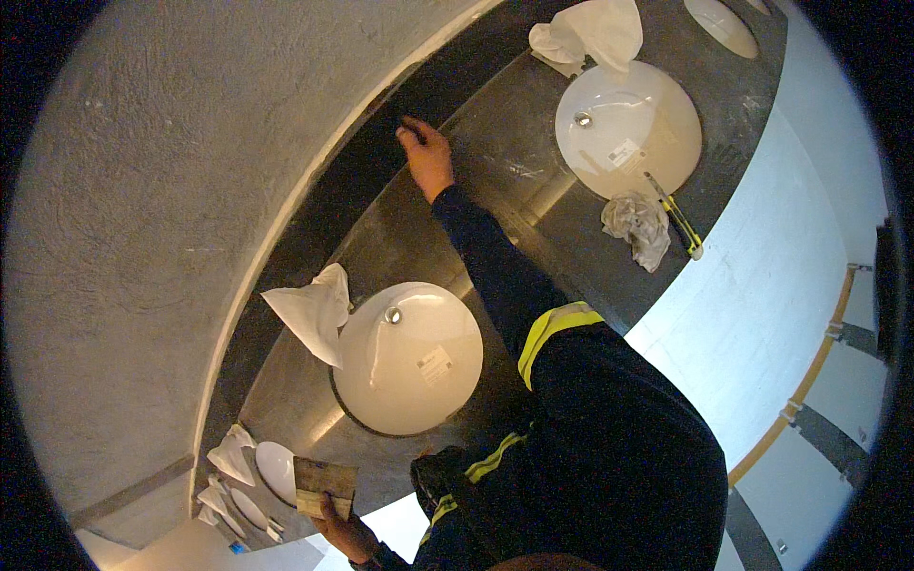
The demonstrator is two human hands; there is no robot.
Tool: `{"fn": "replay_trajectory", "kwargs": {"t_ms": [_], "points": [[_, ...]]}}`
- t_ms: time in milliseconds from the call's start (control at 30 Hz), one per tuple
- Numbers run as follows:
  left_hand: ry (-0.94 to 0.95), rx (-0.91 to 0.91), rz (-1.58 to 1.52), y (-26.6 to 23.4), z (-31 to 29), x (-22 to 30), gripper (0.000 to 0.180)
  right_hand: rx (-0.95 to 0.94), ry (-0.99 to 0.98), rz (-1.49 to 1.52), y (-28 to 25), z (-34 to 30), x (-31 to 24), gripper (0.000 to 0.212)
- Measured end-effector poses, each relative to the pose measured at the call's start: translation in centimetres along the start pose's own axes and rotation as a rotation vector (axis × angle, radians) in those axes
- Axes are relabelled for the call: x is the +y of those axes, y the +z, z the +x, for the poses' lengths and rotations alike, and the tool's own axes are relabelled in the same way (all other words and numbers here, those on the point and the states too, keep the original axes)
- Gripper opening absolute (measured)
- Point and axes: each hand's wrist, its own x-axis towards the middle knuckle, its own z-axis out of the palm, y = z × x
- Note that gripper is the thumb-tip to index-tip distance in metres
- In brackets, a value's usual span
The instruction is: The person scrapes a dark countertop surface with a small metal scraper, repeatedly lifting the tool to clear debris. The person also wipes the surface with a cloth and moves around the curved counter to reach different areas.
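Observation:
My right hand reaches across the dark countertop to the dark backsplash. Its fingers are drawn together against that surface; anything between them is too small to make out. Low in the view, my left hand grips a flat, rectangular brownish piece with a paler yellowish strip; its material is unclear. That piece is held near the counter's front edge. A round white washbasin lies between my two hands, with a white wrapping standing behind it.
Right of my outstretched arm is a second white basin, with another white wrapping behind. A yellow and black utility knife and a crumpled, translucent wrapper lie by its front rim. More basins line the counter's left end. A rough grey wall rises behind.

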Motion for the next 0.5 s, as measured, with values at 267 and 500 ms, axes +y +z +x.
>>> {"fn": "replay_trajectory", "kwargs": {"t_ms": [267,500], "points": [[-0.14,-0.077,-0.058,0.3,-0.1,1.0,0.053,-0.031,0.061,0.08,-0.8,0.4,1.3,0.032],[0.078,-0.063,0.059,-0.3,0.1,-1.8,0.034,-0.13,0.102,0.032,0.1,-1.9,1.7,0.033]]}}
